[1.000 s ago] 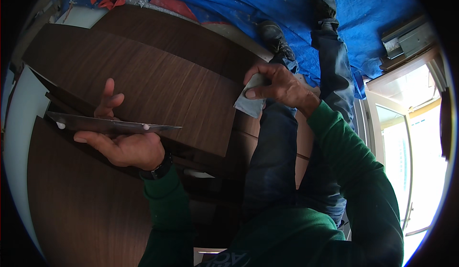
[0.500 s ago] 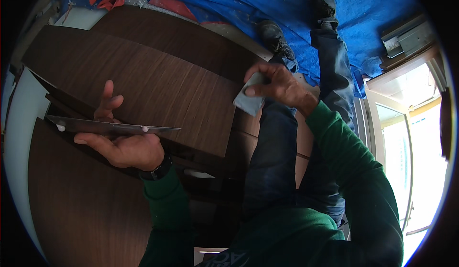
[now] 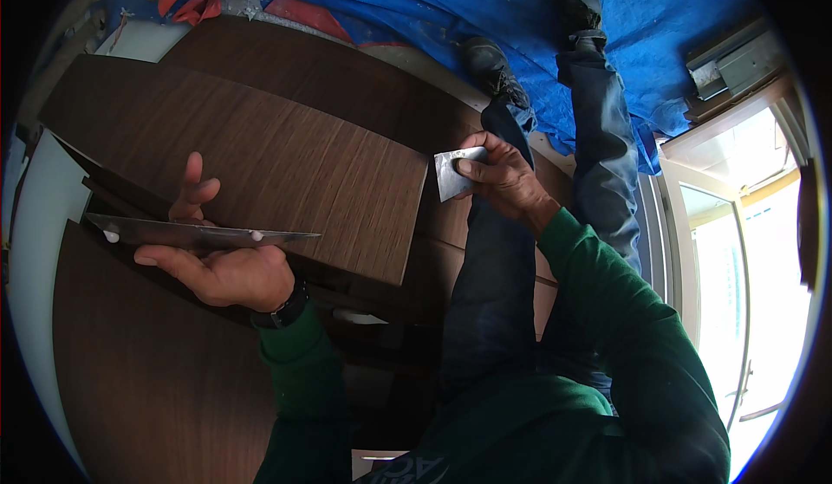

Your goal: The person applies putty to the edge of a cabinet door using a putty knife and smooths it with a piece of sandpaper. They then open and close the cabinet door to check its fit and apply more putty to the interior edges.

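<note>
Far left: stacked dark wood-grain panels [image 3: 260, 155] on the floor. The left hand [image 3: 217, 263] lies palm-up under a thin panel [image 3: 199, 234] held edge-on, w/ two small white pegs [image 3: 256, 236] showing on its edge; fingers spread and open, supporting rather than clamping. A dark wristband [image 3: 282, 311] sits at the wrist.

Centre-right: the right hand [image 3: 503, 181] is closed on a small grey-white packet [image 3: 455, 172], thumb on top, near the panels' right corner and above the jeans-clad legs [image 3: 520, 250].

Far right: blue tarp [image 3: 676, 42], bright glazed door [image 3: 737, 250].

Judgement: to do it well, keep the thin panel level on the palm so pegs don't slip out, and bring the packet over w/ a firm pinch, working close to the edge rather than reaching.
</note>
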### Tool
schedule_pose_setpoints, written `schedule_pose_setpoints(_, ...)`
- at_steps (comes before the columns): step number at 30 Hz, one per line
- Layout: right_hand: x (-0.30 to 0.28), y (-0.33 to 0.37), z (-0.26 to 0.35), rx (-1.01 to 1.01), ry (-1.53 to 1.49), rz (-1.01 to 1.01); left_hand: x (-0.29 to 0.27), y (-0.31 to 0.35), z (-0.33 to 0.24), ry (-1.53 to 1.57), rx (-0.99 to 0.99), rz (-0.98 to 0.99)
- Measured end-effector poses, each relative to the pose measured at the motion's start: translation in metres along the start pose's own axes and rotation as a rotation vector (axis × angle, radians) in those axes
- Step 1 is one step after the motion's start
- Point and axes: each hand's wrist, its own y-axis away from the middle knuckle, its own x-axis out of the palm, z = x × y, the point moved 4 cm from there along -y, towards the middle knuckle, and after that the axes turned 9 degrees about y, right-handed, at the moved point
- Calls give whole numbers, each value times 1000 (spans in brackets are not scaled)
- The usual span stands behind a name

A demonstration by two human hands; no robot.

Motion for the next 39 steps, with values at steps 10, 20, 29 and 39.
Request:
schedule_pose_setpoints(10,4,-13,-9,-12,38,73,5,0,-1,3,-12,-8)
schedule_pose_setpoints(20,-1,-13,0,-31,79,43,2,-2,1,5,0,-7)
schedule_pose_setpoints(29,20,0,10,-6,258,156,-1,-1,3,-25,9,-55)
schedule_pose_setpoints(39,19,0,18,-8,467,165,0,0,0,-30,20,-18)
